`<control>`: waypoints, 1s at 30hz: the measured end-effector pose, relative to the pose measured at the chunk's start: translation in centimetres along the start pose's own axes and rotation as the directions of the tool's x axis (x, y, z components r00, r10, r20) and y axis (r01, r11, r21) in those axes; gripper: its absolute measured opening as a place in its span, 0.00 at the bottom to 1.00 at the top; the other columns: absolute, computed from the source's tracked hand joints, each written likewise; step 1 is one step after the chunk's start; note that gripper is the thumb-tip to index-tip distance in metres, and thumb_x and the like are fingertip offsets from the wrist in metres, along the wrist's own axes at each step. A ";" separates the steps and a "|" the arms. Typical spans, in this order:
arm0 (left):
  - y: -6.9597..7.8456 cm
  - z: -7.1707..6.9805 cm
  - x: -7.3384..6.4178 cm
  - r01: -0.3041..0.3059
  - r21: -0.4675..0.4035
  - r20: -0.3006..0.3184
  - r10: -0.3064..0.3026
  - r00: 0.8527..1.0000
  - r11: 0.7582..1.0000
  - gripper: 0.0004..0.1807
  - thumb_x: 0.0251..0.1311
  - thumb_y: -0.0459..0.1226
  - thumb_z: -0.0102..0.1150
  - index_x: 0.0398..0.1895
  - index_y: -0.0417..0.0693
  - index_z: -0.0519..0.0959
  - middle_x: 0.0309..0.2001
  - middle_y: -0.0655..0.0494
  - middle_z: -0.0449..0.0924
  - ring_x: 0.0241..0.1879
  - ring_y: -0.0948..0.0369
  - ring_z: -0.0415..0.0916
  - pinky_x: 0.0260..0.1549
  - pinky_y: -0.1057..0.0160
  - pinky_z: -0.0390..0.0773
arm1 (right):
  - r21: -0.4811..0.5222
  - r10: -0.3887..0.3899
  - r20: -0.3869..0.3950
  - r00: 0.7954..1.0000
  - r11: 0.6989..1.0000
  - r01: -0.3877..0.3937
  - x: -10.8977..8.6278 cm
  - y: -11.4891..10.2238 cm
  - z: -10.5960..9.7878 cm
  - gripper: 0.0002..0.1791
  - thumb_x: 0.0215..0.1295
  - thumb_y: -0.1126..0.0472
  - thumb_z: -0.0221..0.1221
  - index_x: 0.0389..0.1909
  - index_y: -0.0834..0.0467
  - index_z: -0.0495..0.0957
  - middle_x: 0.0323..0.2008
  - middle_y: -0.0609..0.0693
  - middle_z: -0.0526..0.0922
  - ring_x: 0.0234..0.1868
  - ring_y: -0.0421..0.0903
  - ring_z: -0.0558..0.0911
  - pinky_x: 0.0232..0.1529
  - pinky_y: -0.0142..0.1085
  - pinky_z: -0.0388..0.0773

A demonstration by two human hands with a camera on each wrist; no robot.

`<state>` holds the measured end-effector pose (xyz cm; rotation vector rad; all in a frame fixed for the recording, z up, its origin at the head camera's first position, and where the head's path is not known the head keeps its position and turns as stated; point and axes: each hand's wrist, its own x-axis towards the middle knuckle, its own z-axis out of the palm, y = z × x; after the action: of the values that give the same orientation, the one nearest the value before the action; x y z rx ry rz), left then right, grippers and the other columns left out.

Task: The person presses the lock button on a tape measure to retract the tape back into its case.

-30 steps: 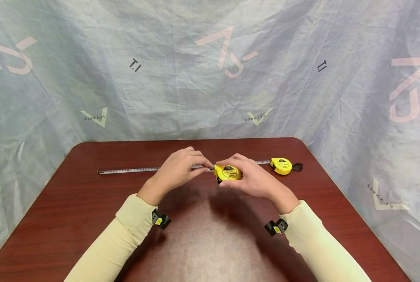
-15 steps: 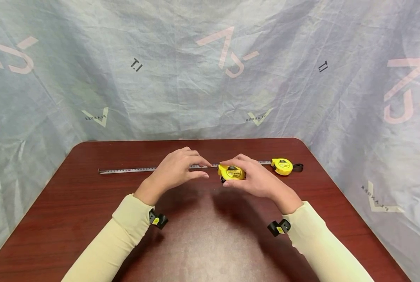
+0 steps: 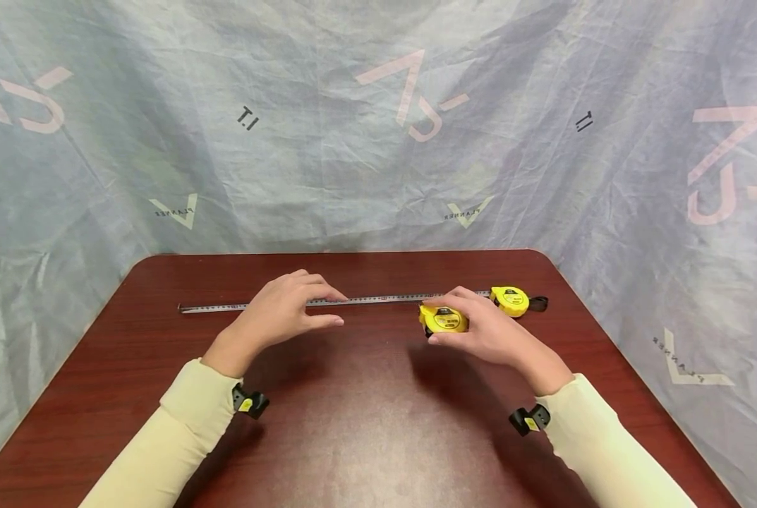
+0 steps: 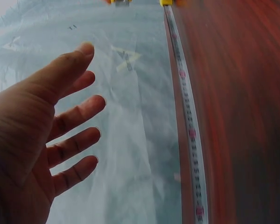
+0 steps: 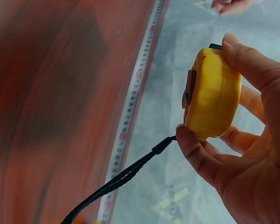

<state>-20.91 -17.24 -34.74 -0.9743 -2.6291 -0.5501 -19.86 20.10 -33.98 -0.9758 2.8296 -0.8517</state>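
My right hand [image 3: 489, 330] grips a yellow tape measure [image 5: 214, 93] by its case, thumb on one side and fingers on the other. Its black wrist strap [image 5: 126, 175] hangs down in the right wrist view. My left hand [image 3: 283, 310] is held over the table's left half, fingers spread and slightly bent, with nothing in it. Behind both hands a metal tape blade [image 3: 384, 298] lies stretched across the table. It runs from a hook end at the left to a second yellow tape measure [image 3: 510, 301] at the right, which has a black strap.
The dark red wooden table [image 3: 365, 423] has rounded far corners. Grey printed cloth [image 3: 315, 141] hangs behind it and along both sides. A small black camera sits on each wrist, below cream sleeves [image 3: 168, 423].
My left hand has let go near the held tape measure's front and moved left. My right hand has carried that tape measure to the right. The stretched blade stays in place.
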 end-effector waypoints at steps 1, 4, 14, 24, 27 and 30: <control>-0.3 -0.2 -0.4 0.012 0.003 0.006 -0.012 1.000 1.000 0.19 0.57 0.56 0.75 0.50 0.67 0.88 0.45 0.71 0.83 0.45 0.62 0.77 0.41 0.57 0.77 | -0.005 0.006 0.002 1.000 1.000 -0.006 -0.3 0.3 -0.1 0.32 0.62 0.41 0.72 0.66 0.43 0.78 0.52 0.43 0.77 0.47 0.42 0.77 0.46 0.44 0.76; -1.2 -0.6 -1.6 0.052 0.013 0.020 -0.052 0.998 0.999 0.19 0.57 0.56 0.74 0.51 0.68 0.88 0.46 0.71 0.83 0.46 0.61 0.77 0.40 0.56 0.77 | -0.011 0.026 0.005 1.000 1.000 -0.026 -1.4 1.4 -0.1 0.32 0.62 0.40 0.72 0.66 0.43 0.78 0.53 0.43 0.76 0.49 0.43 0.77 0.48 0.45 0.77; -4.1 -2.0 -6.1 0.150 0.064 0.037 -0.153 0.988 0.987 0.20 0.58 0.55 0.74 0.52 0.65 0.87 0.47 0.67 0.84 0.48 0.59 0.78 0.44 0.51 0.78 | -0.045 0.051 -0.002 0.999 0.998 -0.051 -5.2 4.8 0.2 0.31 0.63 0.43 0.72 0.65 0.49 0.79 0.54 0.47 0.78 0.49 0.43 0.78 0.49 0.43 0.78; -6.5 -4.0 -11.1 0.303 0.120 0.039 -0.309 0.950 0.945 0.21 0.59 0.56 0.73 0.53 0.62 0.87 0.45 0.62 0.83 0.48 0.57 0.79 0.43 0.44 0.78 | -0.053 0.058 -0.006 0.998 0.997 -0.059 -8.1 7.0 0.2 0.30 0.62 0.49 0.74 0.64 0.50 0.79 0.54 0.46 0.78 0.48 0.42 0.79 0.48 0.39 0.78; -7.0 -4.4 -12.2 0.334 0.127 0.037 -0.341 0.940 0.934 0.21 0.60 0.56 0.73 0.54 0.61 0.87 0.46 0.61 0.83 0.48 0.55 0.79 0.42 0.43 0.78 | -0.058 0.050 -0.012 0.999 0.997 -0.050 -8.7 7.5 0.2 0.30 0.62 0.52 0.74 0.64 0.50 0.79 0.54 0.45 0.78 0.48 0.41 0.78 0.48 0.39 0.78; -7.5 -4.6 -13.0 0.353 0.137 0.032 -0.360 0.932 0.926 0.21 0.59 0.54 0.74 0.54 0.61 0.87 0.46 0.61 0.83 0.48 0.54 0.78 0.40 0.43 0.78 | -0.064 0.032 -0.026 0.999 0.997 -0.034 -9.2 7.9 0.1 0.29 0.61 0.54 0.75 0.63 0.50 0.79 0.54 0.45 0.79 0.47 0.41 0.79 0.48 0.37 0.78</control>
<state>-15.86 -31.86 -37.55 -0.4776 -2.8696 -0.4270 -16.88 30.50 -39.42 -0.9295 2.9022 -0.7802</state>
